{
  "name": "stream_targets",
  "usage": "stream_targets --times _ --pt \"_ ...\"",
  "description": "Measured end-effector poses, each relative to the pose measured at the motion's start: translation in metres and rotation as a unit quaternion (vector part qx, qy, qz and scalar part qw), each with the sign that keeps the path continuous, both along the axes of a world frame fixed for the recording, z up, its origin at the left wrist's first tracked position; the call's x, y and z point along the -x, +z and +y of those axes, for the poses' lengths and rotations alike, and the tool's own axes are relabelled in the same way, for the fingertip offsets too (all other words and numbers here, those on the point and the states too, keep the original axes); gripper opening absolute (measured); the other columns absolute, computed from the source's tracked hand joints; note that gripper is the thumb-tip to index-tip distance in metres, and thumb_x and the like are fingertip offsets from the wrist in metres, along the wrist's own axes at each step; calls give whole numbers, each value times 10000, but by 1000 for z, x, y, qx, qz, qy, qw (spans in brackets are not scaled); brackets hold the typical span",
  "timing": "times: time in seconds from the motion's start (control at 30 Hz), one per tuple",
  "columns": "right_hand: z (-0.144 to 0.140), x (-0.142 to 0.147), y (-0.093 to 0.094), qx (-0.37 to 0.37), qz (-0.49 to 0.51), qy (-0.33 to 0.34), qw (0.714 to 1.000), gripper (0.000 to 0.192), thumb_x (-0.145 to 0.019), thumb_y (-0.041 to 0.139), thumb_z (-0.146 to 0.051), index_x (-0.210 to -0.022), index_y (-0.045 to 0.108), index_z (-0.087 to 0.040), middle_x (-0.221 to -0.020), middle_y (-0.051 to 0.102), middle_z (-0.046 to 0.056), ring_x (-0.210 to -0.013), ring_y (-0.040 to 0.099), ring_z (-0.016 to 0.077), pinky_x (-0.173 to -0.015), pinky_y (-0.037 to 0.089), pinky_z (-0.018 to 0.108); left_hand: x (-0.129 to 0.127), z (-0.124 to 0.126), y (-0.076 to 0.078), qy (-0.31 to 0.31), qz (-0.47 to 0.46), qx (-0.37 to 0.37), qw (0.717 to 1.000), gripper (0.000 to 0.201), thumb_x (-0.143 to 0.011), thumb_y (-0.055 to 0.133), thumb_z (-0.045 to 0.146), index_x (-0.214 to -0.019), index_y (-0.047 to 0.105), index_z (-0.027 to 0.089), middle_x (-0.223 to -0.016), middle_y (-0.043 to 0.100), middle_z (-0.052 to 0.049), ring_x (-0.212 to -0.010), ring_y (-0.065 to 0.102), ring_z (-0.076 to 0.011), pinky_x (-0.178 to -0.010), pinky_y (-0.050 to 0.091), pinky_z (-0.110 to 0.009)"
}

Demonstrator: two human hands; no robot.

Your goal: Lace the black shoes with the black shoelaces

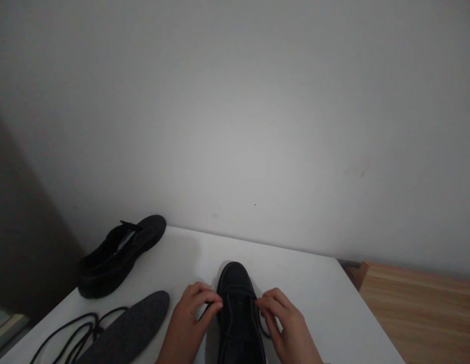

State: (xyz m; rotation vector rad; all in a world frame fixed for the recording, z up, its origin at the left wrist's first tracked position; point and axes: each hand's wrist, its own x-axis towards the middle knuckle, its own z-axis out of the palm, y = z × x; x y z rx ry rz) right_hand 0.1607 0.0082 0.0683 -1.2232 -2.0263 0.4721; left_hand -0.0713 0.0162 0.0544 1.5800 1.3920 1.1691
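Note:
A black shoe (236, 278) sits on the white table between my hands, toe pointing away from me; its heel end runs out of the frame. On the shoe's left side, my left hand (197, 311) pinches a thin black shoelace (204, 309) at the eyelet edge, thumb against fingers. My right hand (282, 316) is likewise closed in a pinch at the right eyelet edge, where a loop of the lace hangs below the fingers. The fingertips hide the exact grip on both sides.
A second black shoe (109, 260) rests on its side at the table's far left, near the wall. A grey insole (134, 328) lies left of my left hand, beside a coiled black lace (81, 331). Beyond the white table's (314, 275) right edge is a wooden surface (428, 313).

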Motion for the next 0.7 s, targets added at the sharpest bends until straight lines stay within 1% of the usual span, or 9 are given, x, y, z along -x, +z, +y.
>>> stream_targets --times 0.07,0.17,0.27,0.4,0.47,0.53,0.6,0.63,0.7 --pt "-1 0 -1 -3 1 1 1000 269 -959 449 -105 -989 686 -228 -923 678 61 -846 691 191 -761 564 272 3 0 -1 9 38 -41 998 212 -830 692 443 -778 803 270 -865 687 -64 -903 620 -280 -853 481 -389" --pt "-1 2 -4 -2 2 -11 1000 237 -954 464 -109 -1020 665 -216 -919 704 64 -837 704 195 -752 573 277 5 0 -5 -8 77 -87 993 281 -906 609 464 -852 813 278 -834 709 -69 -848 643 -265 -778 520 -368" --pt "-2 3 -6 1 2 -24 1000 208 -963 465 -133 -1048 642 -203 -915 720 67 -825 713 199 -750 578 288 4 0 -7 -27 80 -90 992 265 -929 579 399 -862 791 255 -848 743 -61 -847 668 -248 -781 534 -342" --pt "-7 4 -2 7 0 -24 1000 197 -986 459 -183 -1095 621 -205 -958 732 69 -859 717 187 -783 577 274 1 -2 -4 -16 96 -72 993 118 -882 606 231 -844 718 220 -799 719 -32 -777 667 -222 -742 514 -315" --pt "-11 5 5 9 -7 -23 1000 194 -980 494 -230 -1138 604 -201 -977 729 73 -858 715 188 -784 579 274 -1 -3 2 -22 106 -58 992 110 -901 573 215 -901 683 218 -781 702 -18 -742 662 -207 -723 509 -302" --pt "-13 8 13 18 -47 -16 999 260 -947 549 -262 -1195 585 -190 -1010 718 85 -872 711 206 -790 583 296 -3 -6 12 -49 129 -47 989 169 -942 528 257 -1042 660 221 -843 713 -27 -774 670 -207 -757 517 -303" --pt "-15 14 21 36 -129 -12 991 362 -895 593 -239 -1253 572 -190 -1064 699 96 -898 710 223 -800 586 313 -6 -8 23 -87 177 -38 980 259 -943 550 323 -1168 631 225 -960 716 -57 -857 677 -227 -804 524 -320" --pt "-16 18 25 46 -179 -16 983 406 -868 603 -207 -1273 572 -197 -1091 689 99 -914 712 228 -805 587 314 -8 -9 30 -106 209 -34 972 299 -924 584 347 -1196 626 231 -1014 708 -71 -902 675 -243 -826 524 -333" --pt "-16 27 31 60 -262 -42 962 474 -815 595 -117 -1281 592 -207 -1139 673 114 -934 715 245 -814 590 330 -13 -11 42 -134 278 -28 951 316 -885 632 348 -1180 644 234 -1086 685 -94 -971 666 -276 -857 525 -364"
